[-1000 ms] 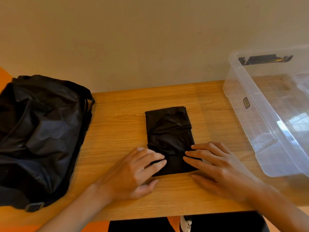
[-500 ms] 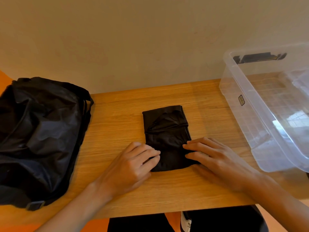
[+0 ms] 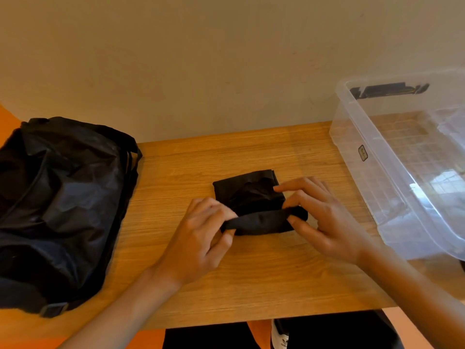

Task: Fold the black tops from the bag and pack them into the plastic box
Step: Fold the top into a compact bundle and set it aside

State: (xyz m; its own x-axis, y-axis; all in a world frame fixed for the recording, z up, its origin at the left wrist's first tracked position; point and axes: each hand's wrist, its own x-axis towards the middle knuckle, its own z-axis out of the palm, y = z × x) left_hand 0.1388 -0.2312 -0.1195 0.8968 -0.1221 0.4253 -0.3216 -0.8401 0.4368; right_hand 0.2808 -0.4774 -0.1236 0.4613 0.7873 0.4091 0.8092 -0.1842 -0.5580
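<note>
My left hand (image 3: 201, 230) and right hand (image 3: 319, 217) were pressing flat a second ago; now both pinch the near edge of the black top (image 3: 254, 200) on the table (image 3: 276, 278), lifting it away for the last fold before the empty box (image 3: 372, 157).

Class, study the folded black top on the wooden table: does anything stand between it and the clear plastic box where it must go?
Nothing visible does. Only wooden table separates the folded black top, pinched by the left hand and right hand, from the lidless clear plastic box; the top must just clear its wall.
</note>
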